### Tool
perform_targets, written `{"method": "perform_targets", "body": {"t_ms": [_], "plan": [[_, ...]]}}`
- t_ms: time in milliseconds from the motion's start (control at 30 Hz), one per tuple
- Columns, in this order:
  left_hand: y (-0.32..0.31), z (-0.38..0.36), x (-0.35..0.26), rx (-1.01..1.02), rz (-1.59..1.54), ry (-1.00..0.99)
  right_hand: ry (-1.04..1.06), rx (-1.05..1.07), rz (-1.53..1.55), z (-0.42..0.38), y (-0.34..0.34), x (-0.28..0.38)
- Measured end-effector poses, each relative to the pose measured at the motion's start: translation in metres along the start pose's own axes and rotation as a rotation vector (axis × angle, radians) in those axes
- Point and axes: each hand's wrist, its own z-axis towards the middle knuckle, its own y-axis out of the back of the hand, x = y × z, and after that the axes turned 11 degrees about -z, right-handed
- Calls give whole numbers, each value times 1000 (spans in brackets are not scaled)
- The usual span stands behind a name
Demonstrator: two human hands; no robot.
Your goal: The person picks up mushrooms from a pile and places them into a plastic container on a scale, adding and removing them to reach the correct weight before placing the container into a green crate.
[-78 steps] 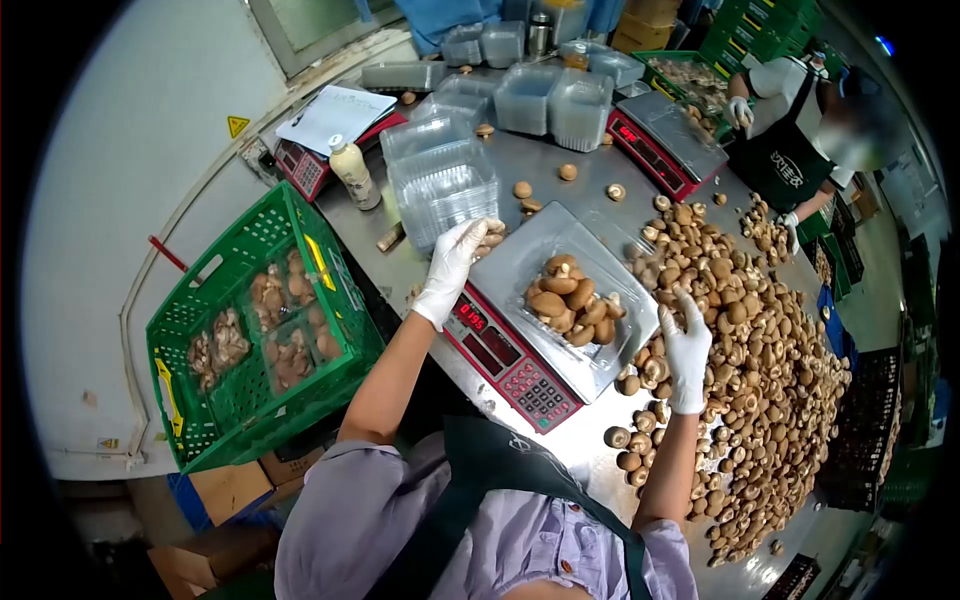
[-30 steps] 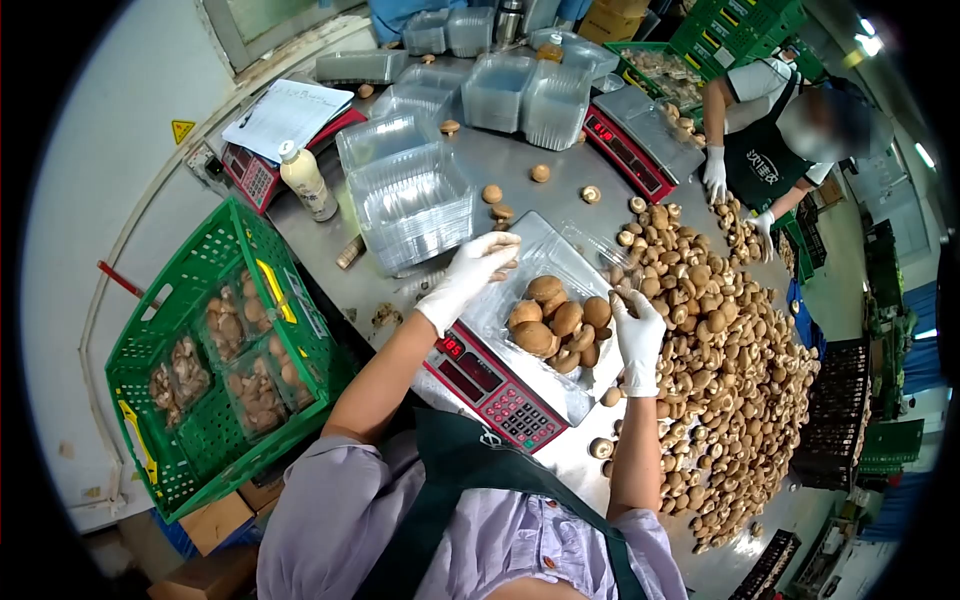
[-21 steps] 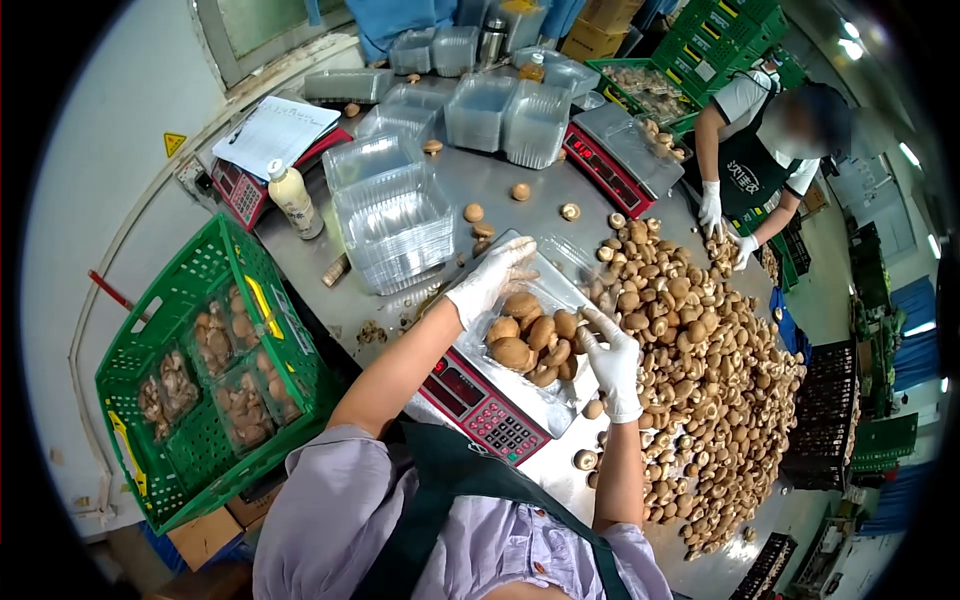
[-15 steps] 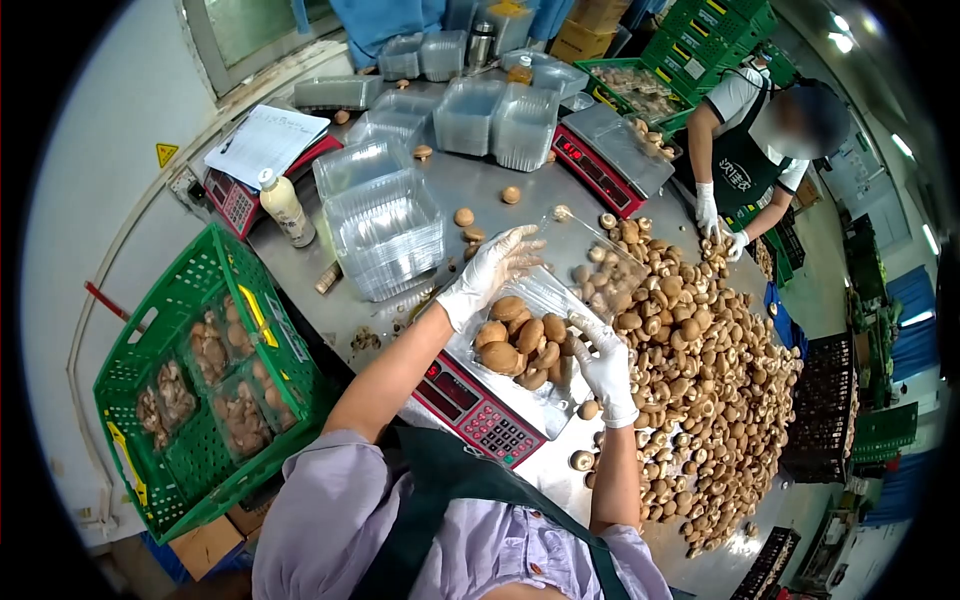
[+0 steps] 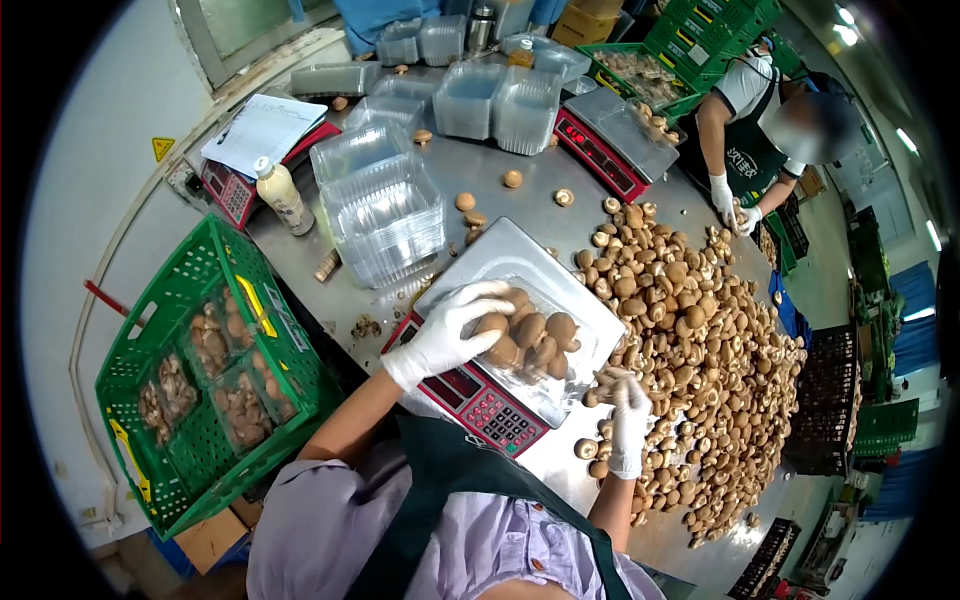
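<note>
The left hand (image 5: 452, 335) and right hand (image 5: 629, 425) wear 2 white gloves (image 5: 415, 360); a loose-sleeved lilac shirt (image 5: 480, 550) shows 2 buttons (image 5: 537, 565) near 6 o'clock, beneath a dark green apron (image 5: 435, 465).

A white painted wall (image 5: 95, 190) is set with a pale-framed window (image 5: 235, 35), and the grey metal table (image 5: 500, 205) is lit brightly.

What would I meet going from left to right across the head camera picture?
Big green crate, left hand, mushrooms on the scale, right hand, other person's gloved hands, tall dark crates.
</note>
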Motion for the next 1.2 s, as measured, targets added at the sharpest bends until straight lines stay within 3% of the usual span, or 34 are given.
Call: {"method": "perform_targets", "body": {"t_ms": [67,100,167,200,300,433,567,667,700,767,800,933,1067,1133,1200], "plan": [[-11,-20,4,-204,135,67,-31,127,-95,-10,-11,-6],[-12,-30,14,-205,138,67,-52,174,-249,-15,-18,-11],[-12,-46,28,-183,-206,649,-235,263,120,-19,-32,-33],[-7,-46,15,-182,-430,743,-232,232,194,-23,-37,-22],[-4,-50,11,-177,-682,741,-141,183,276,-25,-39,-24],[-11,-50,14,-223,-659,638,-49,123,221,-21,-44,-38],[-18,-62,19,-234,-407,488,136,48,42,-29,-46,-38],[-15,-72,21,-169,-200,362,397,-39,-327,-26,-36,-44],[-10,-68,6,-125,-104,456,435,-109,-468,-28,-35,-34],[-12,-73,9,-104,86,295,637,-147,-464,-19,-33,-33],[-13,-74,11,-126,122,72,781,-153,-537,-14,-31,-25],[1,-82,7,-145,392,-63,1036,-304,-646,-8,-43,4],[8,-96,-4,-281,201,-54,1019,-275,-679,-6,-54,7],[15,-101,-7,-307,-1,-12,982,-141,-598,-3,-58,4],[10,-108,-2,-340,-578,90,912,20,-464,-10,-69,12]]}}
